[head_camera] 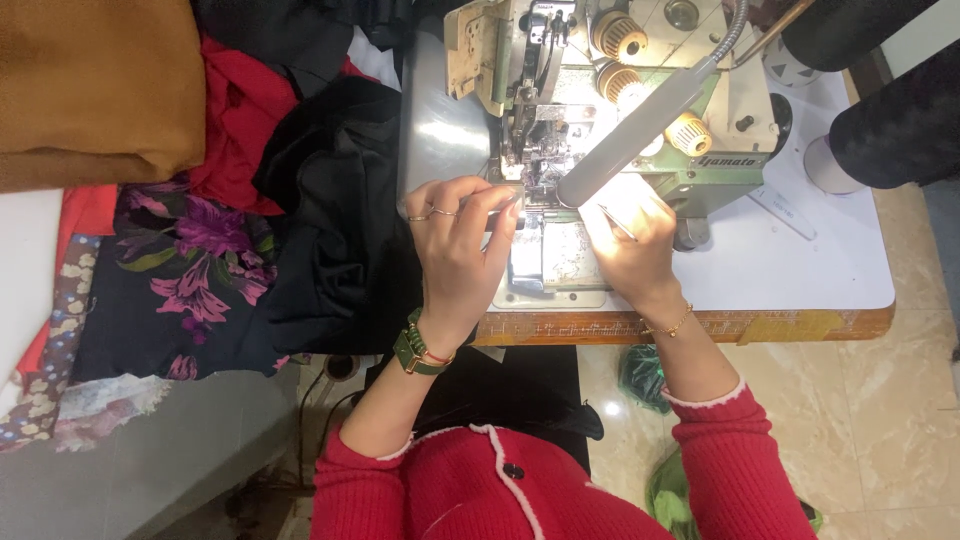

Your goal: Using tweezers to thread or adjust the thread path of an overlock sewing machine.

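wearer: red knit sleeves (735,470) at the bottom of the view, both forearms reaching up and away toward the machine.
left hand: left hand (455,250) sits nearest the needle area (530,165); fingers curled, thumb and forefinger pinched toward the presser foot. Rings on the fingers, green watch (418,350) on the wrist. Probably pinching a thread or a thin tool, too small to confirm.
right hand: right hand (630,250) lies right of the needle plate (550,260), fingers closed around a thin metal tool (618,222), likely tweezers, tip aimed up-left. Glare from the lamp washes out the grip detail.
key relation: needle area lies just beyond and between the two hands; left fingertips are closer, almost touching it. The tool's long axis runs diagonally, lower right to upper left, toward the same spot.
obstruction: lamp head (640,125) on a flexible neck slants across above the right hand and covers part of the approach from the right.
machine: overlock sewing machine (620,90), pale green, tension knobs (620,35) on top, standing on a white table (800,260) with a wooden front edge.
left side: black fabric (335,230) bunched against the machine's left flank, beside the left wrist.
farther left: floral cloth (190,270), red cloth (240,115), brown cloth (95,85) piled well apart from the hands.
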